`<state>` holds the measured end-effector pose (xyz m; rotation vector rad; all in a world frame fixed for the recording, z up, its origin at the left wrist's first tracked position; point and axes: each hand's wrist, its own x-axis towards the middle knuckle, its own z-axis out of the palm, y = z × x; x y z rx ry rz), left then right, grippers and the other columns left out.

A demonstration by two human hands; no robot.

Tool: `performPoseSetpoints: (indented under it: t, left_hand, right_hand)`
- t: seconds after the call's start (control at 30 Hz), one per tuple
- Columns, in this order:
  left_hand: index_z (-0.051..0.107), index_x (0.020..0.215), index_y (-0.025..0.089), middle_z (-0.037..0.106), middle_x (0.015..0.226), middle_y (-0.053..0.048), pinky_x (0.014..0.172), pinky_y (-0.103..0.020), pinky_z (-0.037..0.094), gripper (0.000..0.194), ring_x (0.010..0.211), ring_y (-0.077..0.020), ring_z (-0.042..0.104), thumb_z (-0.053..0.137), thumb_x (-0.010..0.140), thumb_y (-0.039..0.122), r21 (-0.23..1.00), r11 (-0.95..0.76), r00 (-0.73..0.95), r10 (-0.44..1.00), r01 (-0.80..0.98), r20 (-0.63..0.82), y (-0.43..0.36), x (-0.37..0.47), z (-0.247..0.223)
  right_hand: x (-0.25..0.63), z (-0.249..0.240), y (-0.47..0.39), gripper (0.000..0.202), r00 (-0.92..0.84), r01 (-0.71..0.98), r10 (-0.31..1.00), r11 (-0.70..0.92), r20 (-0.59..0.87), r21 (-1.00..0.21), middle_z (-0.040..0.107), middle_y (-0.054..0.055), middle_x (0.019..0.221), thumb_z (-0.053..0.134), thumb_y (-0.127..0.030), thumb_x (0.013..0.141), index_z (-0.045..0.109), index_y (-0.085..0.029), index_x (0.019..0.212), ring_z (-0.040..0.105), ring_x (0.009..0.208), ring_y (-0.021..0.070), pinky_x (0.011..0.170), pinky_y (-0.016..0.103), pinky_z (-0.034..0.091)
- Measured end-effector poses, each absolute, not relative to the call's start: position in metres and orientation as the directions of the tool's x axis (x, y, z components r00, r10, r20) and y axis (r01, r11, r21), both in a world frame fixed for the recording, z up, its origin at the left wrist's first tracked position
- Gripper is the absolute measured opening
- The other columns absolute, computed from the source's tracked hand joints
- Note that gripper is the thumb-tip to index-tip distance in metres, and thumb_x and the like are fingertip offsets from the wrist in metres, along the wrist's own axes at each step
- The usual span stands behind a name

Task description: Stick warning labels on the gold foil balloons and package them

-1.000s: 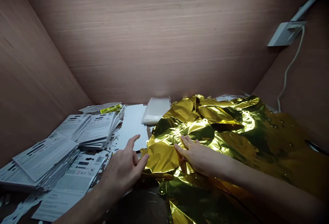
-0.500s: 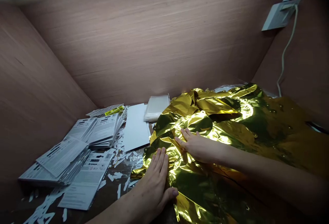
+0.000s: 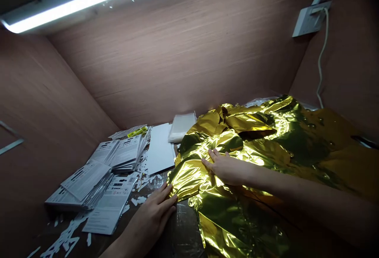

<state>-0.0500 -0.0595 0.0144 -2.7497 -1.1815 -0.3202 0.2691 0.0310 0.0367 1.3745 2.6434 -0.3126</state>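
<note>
A crumpled, shiny gold foil (image 3: pixel 219 206) with small rounded tabs along its edges spreads over the table's middle and right. At its left edge, my left hand (image 3: pixel 151 214) has its fingertips closed on a corner of the foil; the thumb's hold is partly hidden. My right hand (image 3: pixel 223 167) lies palm down on the foil further in, fingers spread and pressing on its surface. Under the right forearm the foil is partly covered and in shadow.
Printed cards in clear sleeves (image 3: pixel 85 181) lie stacked at left, among white paper scraps (image 3: pixel 66 236). White cards (image 3: pixel 161 147) and clear bags (image 3: pixel 182 127) lie at the back. Wooden panels enclose the table; a power socket (image 3: pixel 309 19) with a cable hangs at right.
My left hand has moved left and down from lying flat on the foil to its edge. The foil's left part now lies more spread out. My right hand stays in place; the view has tilted up.
</note>
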Motion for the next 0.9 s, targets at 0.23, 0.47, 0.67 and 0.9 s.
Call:
performPoseSetpoints:
  t: [0.23,0.47,0.67,0.9]
  left_hand:
    - [0.071,0.107,0.015,0.076,0.106,-0.007,0.123,-0.059,0.031,0.028,0.123,-0.0274,0.064,0.045,0.102,0.008,-0.296,-0.733,0.781,0.503,0.613,0.371,-0.055,-0.039,0.022]
    - [0.057,0.139,0.006,0.069,0.129,-0.017,0.094,-0.043,0.052,0.038,0.113,-0.0279,0.066,0.046,0.105,0.016,-0.438,-0.69,0.817,0.498,0.576,0.29,-0.049,0.001,0.023]
    - [0.063,0.127,0.004,0.077,0.105,-0.013,0.059,-0.032,0.058,0.04,0.074,-0.0202,0.072,0.04,0.095,-0.002,-0.438,-0.656,0.788,0.512,0.615,0.341,-0.047,0.004,0.026]
    - [0.064,0.123,0.01,0.077,0.118,-0.014,0.061,-0.028,0.063,0.033,0.08,-0.0204,0.079,0.043,0.099,0.003,-0.278,-0.569,0.597,0.51,0.774,0.62,-0.039,-0.009,0.024]
  right_hand:
    - [0.269,0.042,0.029,0.075,-0.561,0.827,0.793,0.551,-0.239,-0.111,0.017,0.034,0.165,0.049,-0.008,0.093,0.027,-0.015,0.164,0.022,0.151,0.0534,0.104,0.08,0.036]
    - [0.268,0.044,0.028,0.08,-0.56,0.824,0.783,0.56,-0.269,-0.086,0.015,0.034,0.167,0.049,-0.004,0.091,0.022,-0.015,0.166,0.019,0.152,0.0525,0.105,0.079,0.035]
    - [0.272,0.033,0.032,0.078,-0.571,0.818,0.782,0.568,-0.25,-0.091,0.014,0.033,0.167,0.048,-0.008,0.093,0.022,-0.016,0.166,0.018,0.153,0.052,0.105,0.079,0.036]
    - [0.268,0.039,0.028,0.049,-0.641,0.764,0.767,0.634,-0.037,-0.119,0.052,0.032,0.143,0.049,-0.019,0.1,0.051,-0.008,0.148,0.054,0.132,0.0439,0.1,0.063,0.05]
